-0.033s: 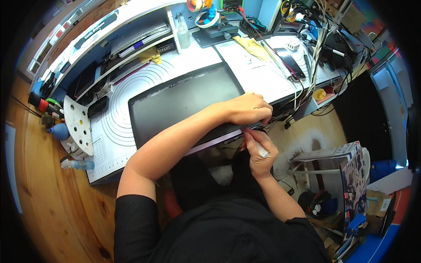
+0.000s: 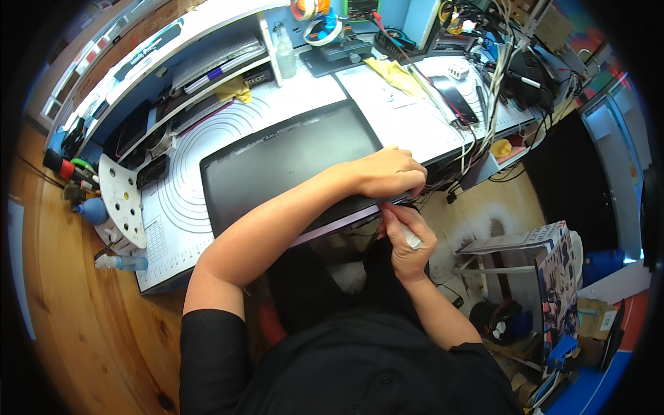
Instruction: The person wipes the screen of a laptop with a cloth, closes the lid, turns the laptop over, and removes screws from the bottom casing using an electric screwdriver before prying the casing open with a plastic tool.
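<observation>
A black laptop [image 2: 290, 162] lies flat at the front edge of the desk, its vented underside facing up. My left hand [image 2: 391, 173] reaches across it, and its curled fingers grip the near right corner. Just below that corner, my right hand [image 2: 411, 242] is closed around a slim tool with a whitish handle [image 2: 413, 239]. The tool's tip points at the laptop's side edge, but my fingers hide it, so contact cannot be made out. A pale strip [image 2: 335, 225] runs along the laptop's near side.
A white mat [image 2: 173, 207] covers the desk. Shelves [image 2: 207, 83] stand behind at the left, and a clear bottle [image 2: 285, 55] stands beside them. Loose cables [image 2: 494, 97] hang at the right. A spray bottle [image 2: 123, 263] and a perforated white holder [image 2: 123, 197] are far left.
</observation>
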The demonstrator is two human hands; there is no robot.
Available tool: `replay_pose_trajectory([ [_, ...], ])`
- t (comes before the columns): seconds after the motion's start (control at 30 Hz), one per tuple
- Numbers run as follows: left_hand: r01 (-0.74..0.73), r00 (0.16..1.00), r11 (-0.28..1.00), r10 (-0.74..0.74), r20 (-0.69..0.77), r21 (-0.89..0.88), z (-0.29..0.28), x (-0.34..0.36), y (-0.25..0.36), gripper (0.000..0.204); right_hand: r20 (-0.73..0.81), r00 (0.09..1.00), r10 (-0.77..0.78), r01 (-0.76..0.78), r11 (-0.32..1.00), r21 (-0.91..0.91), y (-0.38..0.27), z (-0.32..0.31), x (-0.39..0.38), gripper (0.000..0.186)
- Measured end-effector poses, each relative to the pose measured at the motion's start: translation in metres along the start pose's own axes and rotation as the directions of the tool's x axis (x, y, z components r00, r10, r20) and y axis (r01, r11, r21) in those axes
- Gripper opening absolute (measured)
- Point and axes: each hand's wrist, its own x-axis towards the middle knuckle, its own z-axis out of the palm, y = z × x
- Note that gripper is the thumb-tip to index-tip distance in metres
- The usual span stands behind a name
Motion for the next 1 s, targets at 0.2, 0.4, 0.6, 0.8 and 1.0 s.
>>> replay_pose_trajectory([
  [0.2,0.01,1.0,1.0,-0.01,-0.006,-0.027,-0.002,-0.001,0.002,0.028,0.011,0.999,-0.049,0.049,0.999,-0.011,0.003,-0.001,-0.001,0.015],
  [0.4,0.148,0.987,0.983,-0.141,0.071,-0.104,-0.01,0.002,0.012,0.037,-0.008,0.998,-0.067,0.066,0.996,-0.055,0.006,-0.005,0.0,0.015],
  [0.6,0.194,0.979,0.975,-0.185,0.091,-0.109,-0.011,0.003,0.014,0.036,0.005,0.996,-0.09,0.09,0.993,-0.079,0.008,-0.008,0.001,0.015],
  [0.8,0.256,0.966,0.956,-0.246,0.087,-0.142,-0.014,0.007,0.022,0.033,0.033,0.994,-0.107,0.11,0.991,-0.077,0.008,-0.011,0.004,0.017],
  [1.0,0.282,0.957,0.951,-0.269,0.108,-0.129,-0.016,0.009,0.022,0.031,0.052,0.993,-0.11,0.113,0.992,-0.059,0.004,-0.011,0.008,0.016],
])
